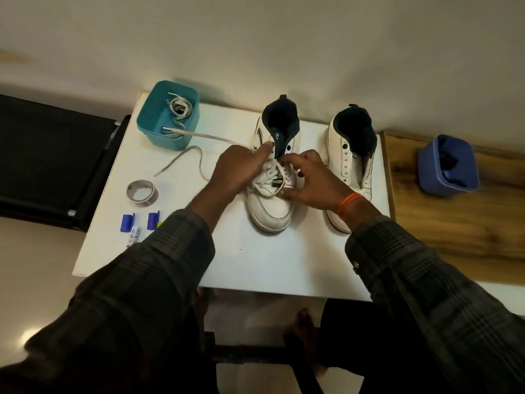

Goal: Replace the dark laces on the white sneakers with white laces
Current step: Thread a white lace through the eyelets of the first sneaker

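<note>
white lace point(268, 177) pinched by both hands on left sneaker point(271, 203).

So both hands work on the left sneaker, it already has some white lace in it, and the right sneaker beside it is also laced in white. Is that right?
Not quite. The head view shows the right sneaker with bare eyelets and no lace at all. The rest holds: both hands, left hand and right hand, work on the left sneaker, which has some white lace in it.
</note>
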